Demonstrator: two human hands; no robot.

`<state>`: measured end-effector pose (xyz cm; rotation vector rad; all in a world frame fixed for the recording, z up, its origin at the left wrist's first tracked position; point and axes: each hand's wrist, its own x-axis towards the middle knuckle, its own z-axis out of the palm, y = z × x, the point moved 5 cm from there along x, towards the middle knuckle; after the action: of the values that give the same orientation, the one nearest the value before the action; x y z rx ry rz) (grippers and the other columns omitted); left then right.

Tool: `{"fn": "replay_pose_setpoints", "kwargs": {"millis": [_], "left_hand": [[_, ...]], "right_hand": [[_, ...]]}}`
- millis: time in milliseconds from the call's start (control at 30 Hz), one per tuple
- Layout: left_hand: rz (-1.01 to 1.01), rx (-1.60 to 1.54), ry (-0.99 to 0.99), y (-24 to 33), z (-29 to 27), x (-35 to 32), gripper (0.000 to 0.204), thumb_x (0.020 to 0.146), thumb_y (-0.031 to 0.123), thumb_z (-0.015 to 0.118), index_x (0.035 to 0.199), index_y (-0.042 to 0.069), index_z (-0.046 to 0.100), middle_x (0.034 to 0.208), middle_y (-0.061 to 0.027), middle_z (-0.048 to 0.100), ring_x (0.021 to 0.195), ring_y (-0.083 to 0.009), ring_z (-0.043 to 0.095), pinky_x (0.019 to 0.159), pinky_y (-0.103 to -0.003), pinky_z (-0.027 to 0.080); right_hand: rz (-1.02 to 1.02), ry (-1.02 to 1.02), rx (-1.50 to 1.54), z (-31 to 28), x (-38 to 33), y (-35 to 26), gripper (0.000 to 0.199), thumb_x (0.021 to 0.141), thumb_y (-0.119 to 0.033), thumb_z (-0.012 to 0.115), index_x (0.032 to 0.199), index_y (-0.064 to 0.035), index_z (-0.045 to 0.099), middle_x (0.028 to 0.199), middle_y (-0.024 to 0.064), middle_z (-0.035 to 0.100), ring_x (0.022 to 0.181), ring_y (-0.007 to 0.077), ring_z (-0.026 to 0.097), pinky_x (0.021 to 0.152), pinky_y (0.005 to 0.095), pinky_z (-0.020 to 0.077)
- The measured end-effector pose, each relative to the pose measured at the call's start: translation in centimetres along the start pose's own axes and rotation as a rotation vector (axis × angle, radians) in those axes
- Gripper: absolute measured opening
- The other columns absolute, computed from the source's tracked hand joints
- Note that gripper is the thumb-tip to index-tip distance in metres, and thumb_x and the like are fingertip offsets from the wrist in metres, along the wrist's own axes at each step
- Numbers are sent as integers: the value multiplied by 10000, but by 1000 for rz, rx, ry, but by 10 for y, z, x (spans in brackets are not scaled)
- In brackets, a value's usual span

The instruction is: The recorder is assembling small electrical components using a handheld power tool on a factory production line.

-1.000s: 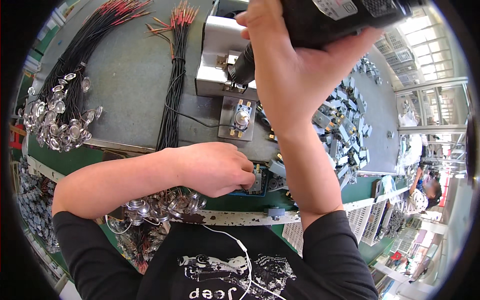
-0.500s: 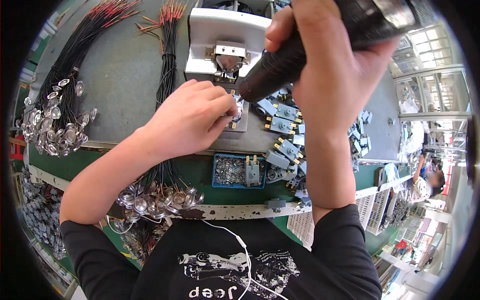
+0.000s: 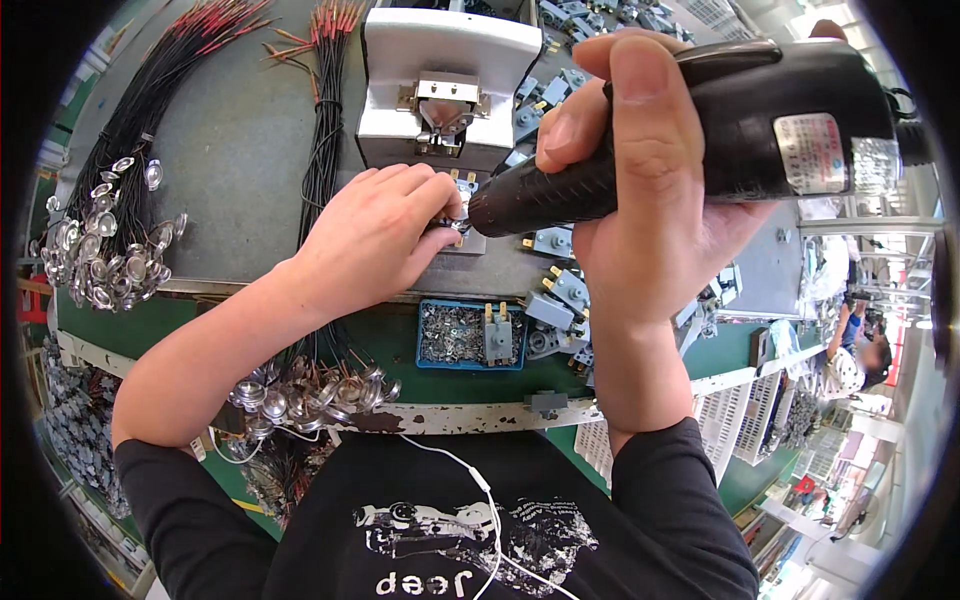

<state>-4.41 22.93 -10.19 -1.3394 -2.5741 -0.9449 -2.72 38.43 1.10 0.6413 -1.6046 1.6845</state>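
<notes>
My right hand (image 3: 650, 190) is wrapped round a black electric screwdriver (image 3: 740, 120), held nearly level and slanting down to the left. Its nose meets a small grey housing with brass terminals (image 3: 466, 186) on a metal plate (image 3: 472, 247). From the left, my left hand (image 3: 375, 235) reaches in with thumb and fingers pinched at that housing. Whatever lies between those fingertips is mostly covered. Just beyond stands a white machine (image 3: 440, 45) with a metal clamp mechanism (image 3: 446, 105). Nearer me, a blue tray (image 3: 470, 366) holds small metal pieces and one grey housing.
Bundles of black wires with red tips (image 3: 205, 35) and silvery round caps (image 3: 130, 265) lie left. More caps (image 3: 310, 395) hang over the table's front edge. Several grey housings (image 3: 570, 290) are heaped right of the plate. Far right, another person (image 3: 848, 365) is seen.
The screwdriver has swung lower and more level, its nose now a little nearer me. My left hand stays pinched at the housing. The whole view has shifted slightly.
</notes>
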Motion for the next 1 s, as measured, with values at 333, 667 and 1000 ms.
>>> {"fn": "replay_pose_setpoints", "kwargs": {"millis": [333, 667, 1000], "left_hand": [[-6, 9, -15, -4, 3, -3, 319, 902, 174, 722, 1166, 83, 567, 973, -89, 621, 972, -299, 635, 878, -428, 499], [-231, -55, -295, -14, 16, -8, 436, 1012, 293, 615, 1368, 65, 508, 1048, -190, 693, 952, -417, 682, 804, -509, 552], [-129, -170, -204, -27, 32, -9, 470, 1007, 280, 619, 1394, 54, 477, 1007, -211, 727, 919, -429, 696, 787, -525, 551]], "right_hand": [[201, 53, 46, 18, -15, 5, 85, 948, 34, 698, 1004, 70, 645, 919, 135, 709, 628, 147, 654, 559, 275, 535], [163, -119, -42, 19, -20, 6, 105, 943, 21, 695, 1006, 90, 647, 940, 134, 686, 642, 151, 649, 576, 264, 522], [50, -270, -248, 25, -23, 7, 134, 948, 30, 674, 1058, 63, 605, 961, 151, 682, 641, 148, 643, 588, 264, 523]]}}
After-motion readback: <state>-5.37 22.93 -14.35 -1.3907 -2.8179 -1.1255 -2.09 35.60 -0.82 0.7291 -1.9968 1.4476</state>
